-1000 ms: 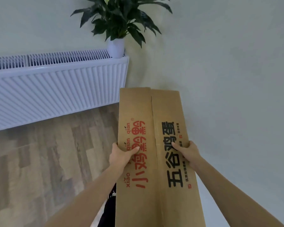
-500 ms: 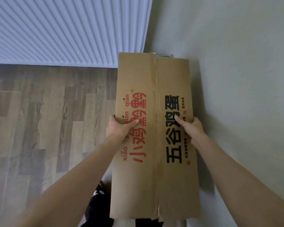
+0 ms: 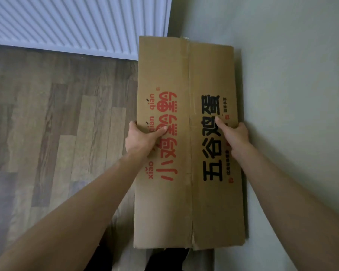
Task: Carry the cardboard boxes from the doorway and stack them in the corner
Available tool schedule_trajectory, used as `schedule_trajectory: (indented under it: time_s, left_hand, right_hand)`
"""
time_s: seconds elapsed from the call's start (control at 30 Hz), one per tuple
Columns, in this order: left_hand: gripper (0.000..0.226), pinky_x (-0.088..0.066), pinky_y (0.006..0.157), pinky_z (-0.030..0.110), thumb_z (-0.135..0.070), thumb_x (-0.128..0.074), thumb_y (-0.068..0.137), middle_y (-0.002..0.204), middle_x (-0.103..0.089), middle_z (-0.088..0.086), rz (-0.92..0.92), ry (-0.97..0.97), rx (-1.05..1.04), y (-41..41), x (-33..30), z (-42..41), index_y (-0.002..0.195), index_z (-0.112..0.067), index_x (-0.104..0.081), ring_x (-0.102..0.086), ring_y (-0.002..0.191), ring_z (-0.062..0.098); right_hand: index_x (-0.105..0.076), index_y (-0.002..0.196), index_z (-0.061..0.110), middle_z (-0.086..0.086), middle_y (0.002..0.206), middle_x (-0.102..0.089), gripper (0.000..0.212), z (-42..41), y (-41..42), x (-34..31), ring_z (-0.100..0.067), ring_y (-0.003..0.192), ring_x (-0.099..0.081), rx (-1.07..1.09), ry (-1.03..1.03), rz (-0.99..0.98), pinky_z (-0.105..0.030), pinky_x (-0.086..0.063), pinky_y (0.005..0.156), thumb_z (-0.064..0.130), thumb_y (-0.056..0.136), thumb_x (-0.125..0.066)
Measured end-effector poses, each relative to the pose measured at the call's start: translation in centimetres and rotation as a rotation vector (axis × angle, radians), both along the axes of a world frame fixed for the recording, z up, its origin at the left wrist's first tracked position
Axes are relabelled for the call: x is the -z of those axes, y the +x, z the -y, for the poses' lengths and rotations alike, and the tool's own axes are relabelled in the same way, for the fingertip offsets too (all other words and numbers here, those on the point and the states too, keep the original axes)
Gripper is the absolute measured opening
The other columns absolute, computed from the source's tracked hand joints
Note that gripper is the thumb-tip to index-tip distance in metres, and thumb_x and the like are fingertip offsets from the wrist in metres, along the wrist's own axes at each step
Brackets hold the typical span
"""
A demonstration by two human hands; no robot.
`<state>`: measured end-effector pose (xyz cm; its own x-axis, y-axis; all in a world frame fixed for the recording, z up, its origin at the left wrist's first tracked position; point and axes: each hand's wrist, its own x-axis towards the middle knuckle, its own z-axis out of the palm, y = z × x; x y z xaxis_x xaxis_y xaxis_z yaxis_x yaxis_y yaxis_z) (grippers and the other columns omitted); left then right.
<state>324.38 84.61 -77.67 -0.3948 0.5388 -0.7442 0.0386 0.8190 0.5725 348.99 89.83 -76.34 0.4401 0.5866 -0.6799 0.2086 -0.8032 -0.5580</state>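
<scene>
Lower now, cardboard box (image 3: 186, 75) stays gripped by left hand (image 3: 140, 136) and right hand (image 3: 235, 134).

Long cardboard box (image 3: 188, 141) seen from above, top flaps meeting at a centre seam, red print on left flap, black on right; left hand (image 3: 143, 136) grips its left edge, thumb on top; right hand (image 3: 234, 133) grips right edge, thumb on top; box sits in the corner betw. white radiator (image 3: 76, 22) and pale wall (image 3: 292, 94); wood-look floor (image 3: 47, 124) to the left.
</scene>
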Motion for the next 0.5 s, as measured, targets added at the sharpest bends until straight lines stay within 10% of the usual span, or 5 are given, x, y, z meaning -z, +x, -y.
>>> schedule_trajectory:
  time_s: [0.5]
  left_hand:
    - [0.083,-0.061,0.085,0.047,-0.053,-0.091,0.060,0.108,-0.067,-0.002,-0.047,0.040,0.045,0.3,-0.6,-6.1,0.123,-0.024,-0.045,-0.070,0.091,0.019]
  right_hand:
    - [-0.024,0.160,0.016,-0.010,0.156,-0.044,0.105,-6.5,-0.8,0.1,-0.033,0.142,-0.044,-0.043,0.050,0.090,-0.056,-0.041,0.112,0.051,0.079,-0.082]
